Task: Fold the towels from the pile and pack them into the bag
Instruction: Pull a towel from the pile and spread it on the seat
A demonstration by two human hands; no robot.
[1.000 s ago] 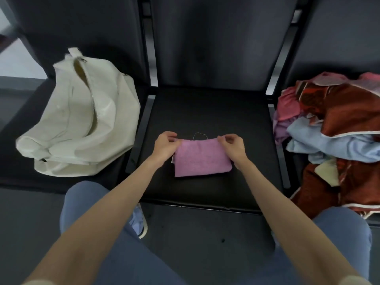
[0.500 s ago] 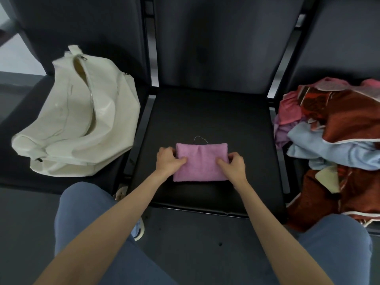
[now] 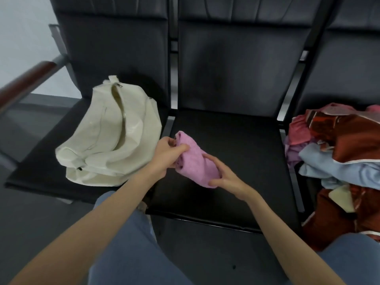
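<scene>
Soft, dim indoor light leaves the black bench (image 3: 236, 161) seats murky, with faint sheen on the backrests and a pale bright patch at upper left. Wide-angle bending curves the edges; the whole view is slightly soft.

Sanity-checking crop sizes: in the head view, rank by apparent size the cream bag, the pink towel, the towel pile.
1. cream bag
2. towel pile, though the frame's right edge cuts it off, so its order against the bag is unsure
3. pink towel, clearly smallest, held in both hands
</scene>
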